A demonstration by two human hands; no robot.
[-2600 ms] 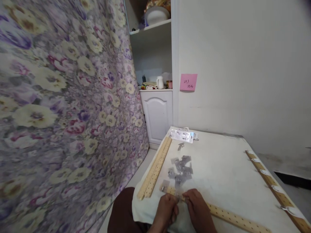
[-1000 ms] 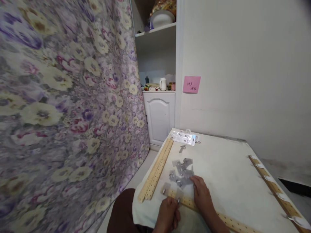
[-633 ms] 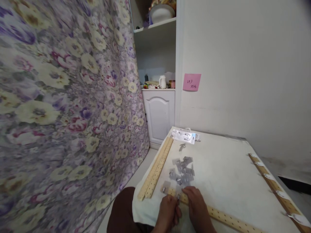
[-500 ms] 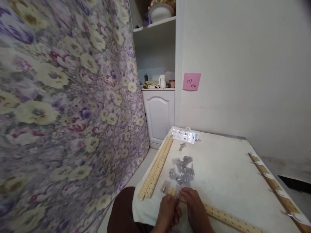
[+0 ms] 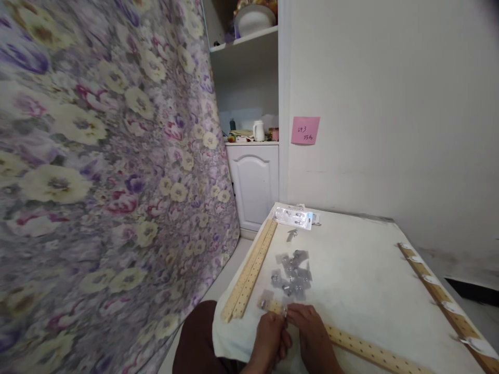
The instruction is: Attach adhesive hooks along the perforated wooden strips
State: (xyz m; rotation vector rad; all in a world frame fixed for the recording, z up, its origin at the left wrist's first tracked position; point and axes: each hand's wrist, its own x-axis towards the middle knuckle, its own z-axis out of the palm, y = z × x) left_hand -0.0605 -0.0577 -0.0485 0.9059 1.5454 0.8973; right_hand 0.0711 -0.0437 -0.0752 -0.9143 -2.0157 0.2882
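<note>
My left hand (image 5: 271,340) and my right hand (image 5: 310,335) meet at the near end of a perforated wooden strip (image 5: 362,349) that lies along the front of the white-covered table (image 5: 362,280). Both hands have their fingers pinched together around a small metal piece (image 5: 285,312) on the strip's end. Just beyond my fingers lies a scatter of several small clear bags with metal fittings (image 5: 291,272).
Two more perforated wooden strips (image 5: 251,267) lie along the table's left edge, another (image 5: 444,301) along the right edge. A clear blister pack (image 5: 293,216) sits at the far end. A flowered cloth (image 5: 97,171) hangs at left; a white cupboard (image 5: 255,182) and a pink note (image 5: 304,130) stand behind.
My right hand reached out to the pile of small bags, then came back to meet my left hand at the strip's end. The left hand stayed put.
</note>
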